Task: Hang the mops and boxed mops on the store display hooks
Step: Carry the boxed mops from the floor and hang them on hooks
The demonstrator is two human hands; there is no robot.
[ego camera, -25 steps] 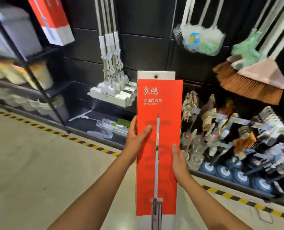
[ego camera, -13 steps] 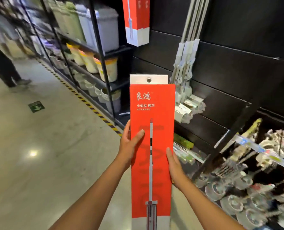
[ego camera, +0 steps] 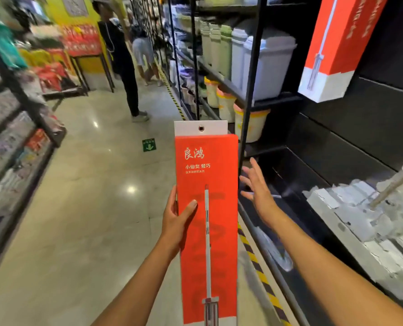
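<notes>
A tall red boxed mop [ego camera: 208,208] with a white tab and hang hole at its top stands upright in front of me. My left hand [ego camera: 175,215] grips its left edge, thumb across the front. My right hand [ego camera: 257,187] is off the box, just to its right, fingers spread. A second red boxed mop [ego camera: 332,43] hangs on the black display wall at the upper right. White flat mop heads [ego camera: 360,212] of hanging mops show at the right edge.
A black shelf rack [ego camera: 252,90] with plastic bins and buckets runs along the right. Yellow-black floor tape [ego camera: 259,262] marks the display's base. Two people [ego camera: 125,55] stand further down the aisle. Shelves of goods [ego camera: 9,142] line the left.
The view has swung left down the aisle. My right hand has let go of the boxed mop and moved away to the right. The left hand keeps its grip.
</notes>
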